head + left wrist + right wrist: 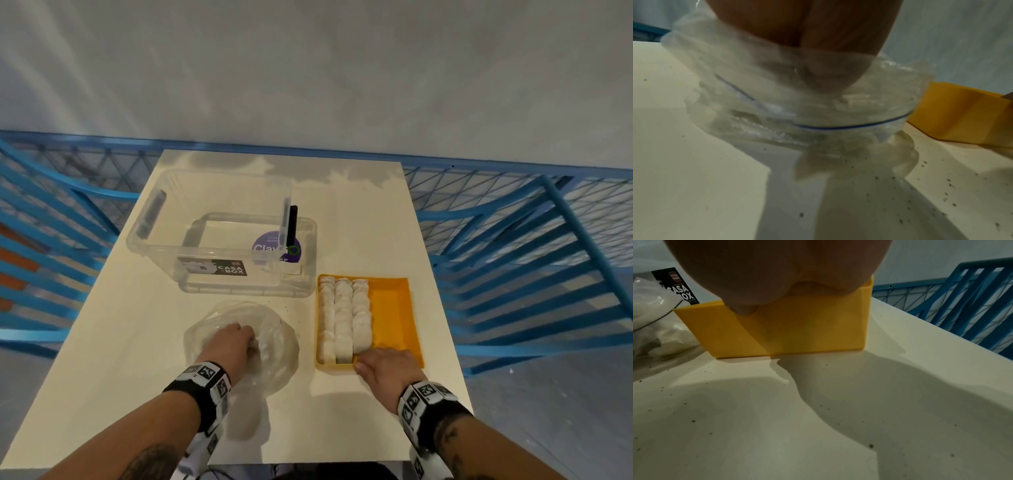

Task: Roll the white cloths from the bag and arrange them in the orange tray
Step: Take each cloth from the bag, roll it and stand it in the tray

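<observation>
Our left hand [236, 342] is sunk into the mouth of the clear plastic bag [274, 329], which lies crumpled on the cream table [120, 342]. The fingers curl downward inside the plastic, but we cannot tell from any view whether they have closed on a cloth. Pale cloth [898, 155] shows through the bag just under and in front of that hand, near the bag's blue seal line. Our right hand [387, 366] rests on the near wall of the orange tray [394, 308], thumb against the outside face and fingers hooked over the rim, so it holds the tray. Just beyond those fingers, three rolled white cloths [343, 318] lie side by side in the tray, filling the part nearer our left hand. Past the left hand stands a clear storage box [164, 236] on its lid.
</observation>
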